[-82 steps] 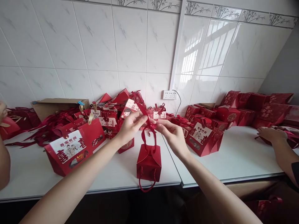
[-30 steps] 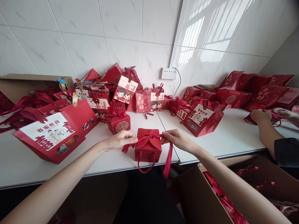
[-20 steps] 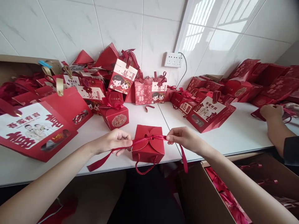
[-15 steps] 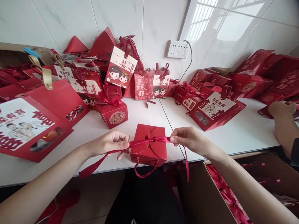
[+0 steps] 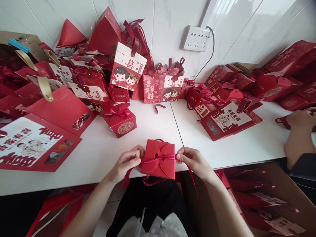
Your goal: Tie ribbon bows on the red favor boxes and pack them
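A red gift box (image 5: 153,169) with petal-shaped flaps folded over its top sits at the table's front edge, right in front of me. A red ribbon (image 5: 165,157) crosses its top, with a knot at the centre between the cut-out holes. My left hand (image 5: 129,162) pinches one end of this ribbon at the box's left side. On the right side my right hand (image 5: 191,160) pinches the other end, whose tail hangs below the table edge. Twisted red cord handles (image 5: 153,183) show at the front and back of the box.
A small red box with a bow (image 5: 120,120) stands behind my left hand. Piled gift boxes line the wall under a power strip (image 5: 197,38). A large gift bag (image 5: 32,143) lies left. A co-worker's hand (image 5: 302,123) is at far right, above a carton of boxes (image 5: 266,197).
Both hands have drawn closer to the box, still pinching the ribbon. The box appears slightly lower, and the view has tilted down. The back cord handle has come into sight.
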`<state>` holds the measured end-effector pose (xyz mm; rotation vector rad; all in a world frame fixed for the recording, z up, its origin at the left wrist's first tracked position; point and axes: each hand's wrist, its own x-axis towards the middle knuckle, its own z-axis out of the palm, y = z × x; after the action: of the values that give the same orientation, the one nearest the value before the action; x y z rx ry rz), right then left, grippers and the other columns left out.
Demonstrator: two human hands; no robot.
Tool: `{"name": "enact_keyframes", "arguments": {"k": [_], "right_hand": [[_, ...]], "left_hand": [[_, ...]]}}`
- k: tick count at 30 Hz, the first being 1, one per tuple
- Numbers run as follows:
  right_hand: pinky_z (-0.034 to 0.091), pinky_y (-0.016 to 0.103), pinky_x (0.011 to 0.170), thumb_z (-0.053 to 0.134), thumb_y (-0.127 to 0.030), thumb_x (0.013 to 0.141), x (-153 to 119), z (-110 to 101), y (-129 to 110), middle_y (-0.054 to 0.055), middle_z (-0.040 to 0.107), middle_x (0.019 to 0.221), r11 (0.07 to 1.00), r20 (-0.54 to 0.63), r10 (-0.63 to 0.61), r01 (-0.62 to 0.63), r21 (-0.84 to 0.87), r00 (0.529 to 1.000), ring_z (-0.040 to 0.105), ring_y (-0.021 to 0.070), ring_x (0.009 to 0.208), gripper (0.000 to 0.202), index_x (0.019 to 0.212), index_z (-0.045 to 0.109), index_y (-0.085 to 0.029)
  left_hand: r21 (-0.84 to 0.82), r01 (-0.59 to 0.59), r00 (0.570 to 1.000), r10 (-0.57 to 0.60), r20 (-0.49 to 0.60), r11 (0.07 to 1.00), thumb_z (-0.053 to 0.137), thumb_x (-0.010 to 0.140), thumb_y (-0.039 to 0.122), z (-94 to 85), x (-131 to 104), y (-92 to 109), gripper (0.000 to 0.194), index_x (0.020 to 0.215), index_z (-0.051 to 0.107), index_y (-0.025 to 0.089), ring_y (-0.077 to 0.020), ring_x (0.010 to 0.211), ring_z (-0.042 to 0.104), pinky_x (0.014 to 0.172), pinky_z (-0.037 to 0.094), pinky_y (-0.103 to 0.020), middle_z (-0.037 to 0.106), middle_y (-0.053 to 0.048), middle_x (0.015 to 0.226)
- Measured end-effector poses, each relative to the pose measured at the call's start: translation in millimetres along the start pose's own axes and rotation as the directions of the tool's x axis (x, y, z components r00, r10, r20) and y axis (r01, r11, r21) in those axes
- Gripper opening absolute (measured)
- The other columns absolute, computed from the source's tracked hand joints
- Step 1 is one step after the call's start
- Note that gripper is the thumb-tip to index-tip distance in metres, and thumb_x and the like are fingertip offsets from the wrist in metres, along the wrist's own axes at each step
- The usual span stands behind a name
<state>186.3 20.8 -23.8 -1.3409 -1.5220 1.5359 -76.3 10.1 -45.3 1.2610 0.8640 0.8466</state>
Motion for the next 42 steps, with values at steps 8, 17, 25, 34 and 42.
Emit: {"name": "enact_keyframes", "arguments": {"k": [8,17,25,34,42], "right_hand": [[0.043,0.027,0.068,0.058,-0.05,0.079,-4,-4,-9,0.0,0.059,0.066,0.998,0.028,0.059,-0.059,-0.001,0.998,0.053,0.0133,0.066,0.034,0.072,0.058,-0.017],[0.038,0.025,0.055,0.057,-0.055,0.078,-9,-14,-16,-0.001,0.056,0.057,0.994,0.126,0.1,-0.105,0.035,0.987,0.048,0.0104,0.053,0.039,0.068,0.056,-0.017],[0.041,0.025,0.057,0.062,-0.05,0.076,-9,-16,-19,0.0,0.063,0.054,0.983,0.17,0.147,-0.163,0.084,0.974,0.055,0.0111,0.051,0.035,0.067,0.059,-0.017],[0.03,0.023,0.048,0.061,-0.053,0.075,-9,-17,-10,-0.003,0.055,0.045,0.988,0.092,0.154,-0.155,0.006,0.984,0.045,0.0088,0.043,0.04,0.059,0.055,-0.017],[0.048,0.025,0.063,0.058,-0.038,0.083,-20,-23,-43,0.005,0.065,0.091,0.99,0.2,-0.14,0.133,0.049,0.97,0.06,0.014,0.076,0.024,0.071,0.064,-0.018]], "left_hand": [[-0.002,0.233,0.969,-0.232,0.088,0.972,0.052,0.082,0.044,12.8,-16,19,0.033,0.063,0.045,0.018,-0.0117,0.058,0.049,0.055,0.039,-0.024,0.053,0.0,0.062],[0.031,0.268,0.947,-0.269,0.178,0.963,0.055,0.08,0.046,8.6,-6,23,0.037,0.06,0.046,0.016,-0.0068,0.037,0.043,0.043,0.032,-0.019,0.048,0.005,0.039],[-0.235,0.231,0.969,-0.2,0.147,0.944,0.063,0.074,0.047,8.0,4,9,0.041,0.053,0.046,0.016,-0.0064,0.032,0.041,0.039,0.038,-0.019,0.044,0.006,0.033],[-0.153,0.188,0.98,-0.176,0.09,0.97,0.062,0.075,0.047,1.8,1,-4,0.044,0.051,0.043,0.016,-0.0077,0.037,0.045,0.04,0.034,-0.018,0.041,0.006,0.035],[0.134,0.25,0.966,-0.257,0.036,0.959,0.052,0.084,0.04,11.3,-5,42,0.032,0.064,0.049,0.016,-0.0082,0.055,0.047,0.051,0.036,-0.019,0.049,0.004,0.058]]}}
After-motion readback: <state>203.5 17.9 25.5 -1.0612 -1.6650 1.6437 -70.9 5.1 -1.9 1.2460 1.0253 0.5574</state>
